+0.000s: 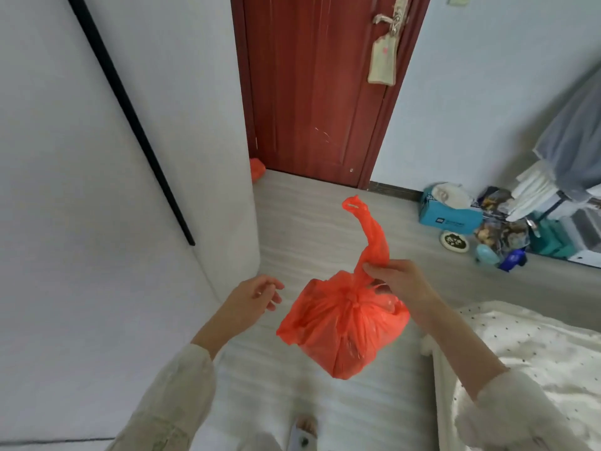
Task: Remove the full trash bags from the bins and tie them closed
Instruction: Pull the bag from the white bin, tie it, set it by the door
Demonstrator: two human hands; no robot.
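Hanging from right hand (395, 281) — knotted, bulging red bag (344, 323).

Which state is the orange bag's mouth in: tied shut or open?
Tied shut. The orange bag is gathered into a knot at its neck, and the right hand pinches the loose handle above it.

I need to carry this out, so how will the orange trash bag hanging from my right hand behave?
The orange trash bag looks thin and floppy, probably swinging from its handle. It bulges, so likely moderately heavy. The right hand pinches one strip, which might stretch.
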